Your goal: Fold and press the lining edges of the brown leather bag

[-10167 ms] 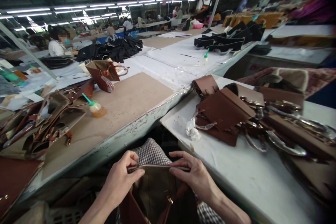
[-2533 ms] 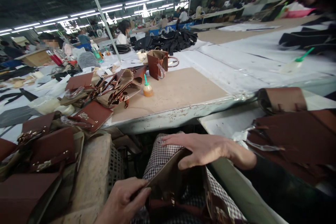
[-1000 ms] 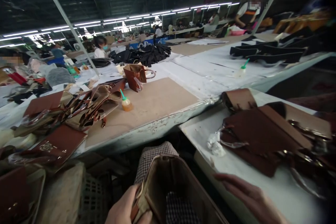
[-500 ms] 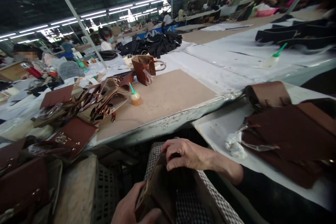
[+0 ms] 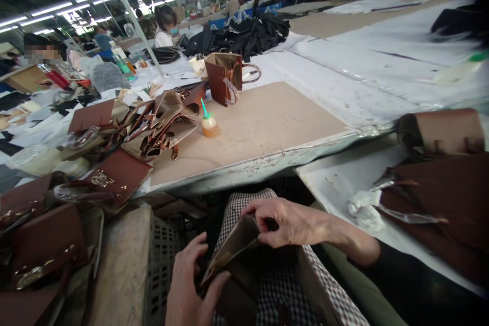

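Observation:
A brown bag (image 5: 239, 285) with an olive-brown lining lies on my lap, its mouth gaping toward me. My right hand (image 5: 280, 221) pinches the far part of its rim between thumb and fingers. Around the near left corner of the same rim, my left hand (image 5: 191, 282) has its fingers spread, the thumb over the inner side and the fingers outside; no firm grip shows. Beneath the bag is a black-and-white checked cloth (image 5: 248, 204) over my legs. The bag's underside is hidden.
A worktable (image 5: 263, 155) runs ahead, bearing a glue bottle (image 5: 210, 125), a standing brown bag (image 5: 219, 81) and a heap of bag parts (image 5: 164, 122). Brown bags (image 5: 49, 244) lie left beside a plastic crate (image 5: 162, 260). More brown pieces (image 5: 446, 198) rest on the right table. Several people sit farther off.
My view has swung to the right. My left fingers have loosened and spread from the bag's rim, while my right hand keeps its pinch and has drawn the rim up into a point.

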`<state>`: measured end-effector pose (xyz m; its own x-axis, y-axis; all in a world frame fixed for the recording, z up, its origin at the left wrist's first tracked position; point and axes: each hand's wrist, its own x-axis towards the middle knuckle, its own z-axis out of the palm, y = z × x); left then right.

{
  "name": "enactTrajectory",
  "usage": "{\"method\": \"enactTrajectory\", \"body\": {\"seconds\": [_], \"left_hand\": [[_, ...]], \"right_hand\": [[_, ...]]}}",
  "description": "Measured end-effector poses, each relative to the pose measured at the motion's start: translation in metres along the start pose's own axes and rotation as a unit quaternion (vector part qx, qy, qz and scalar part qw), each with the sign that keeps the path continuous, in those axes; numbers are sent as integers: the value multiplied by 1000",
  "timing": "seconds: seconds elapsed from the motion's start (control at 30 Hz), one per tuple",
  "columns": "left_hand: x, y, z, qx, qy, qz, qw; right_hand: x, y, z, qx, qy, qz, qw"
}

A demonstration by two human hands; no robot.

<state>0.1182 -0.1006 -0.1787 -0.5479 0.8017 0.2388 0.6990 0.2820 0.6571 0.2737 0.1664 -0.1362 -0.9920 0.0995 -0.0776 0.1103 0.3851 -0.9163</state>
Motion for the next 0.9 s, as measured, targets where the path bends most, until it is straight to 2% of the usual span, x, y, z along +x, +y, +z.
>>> {"method": "enactTrajectory", "body": {"seconds": [0.07,0.17,0.3,0.43,0.53,0.6,0.67,0.8,0.9], "left_hand": [[-1,1,4,21,51,80,995],[-1,4,7,68,62,163,982],[-2,6,6,91,41,182,978],[-2,13,7,61,23,166,984],[-4,22,10,0,4,108,994],[-6,27,14,-40,-4,47,998],[-8,30,19,-74,12,-24,997],[-7,29,23,-186,72,-191,961],[-2,26,21,-242,36,-250,937]], "right_hand": [[-1,0,0,16,-11,-1,1000],[-2,-2,0,24,-18,-4,1000],[-6,-4,0,18,-14,-4,1000],[-8,-5,5,-27,14,-3,1000],[-5,-7,12,-111,48,10,993],[-2,-9,18,-159,70,29,984],[0,-11,22,-182,89,43,978],[3,-9,26,-189,107,55,975],[4,-7,26,-185,109,50,975]]}}
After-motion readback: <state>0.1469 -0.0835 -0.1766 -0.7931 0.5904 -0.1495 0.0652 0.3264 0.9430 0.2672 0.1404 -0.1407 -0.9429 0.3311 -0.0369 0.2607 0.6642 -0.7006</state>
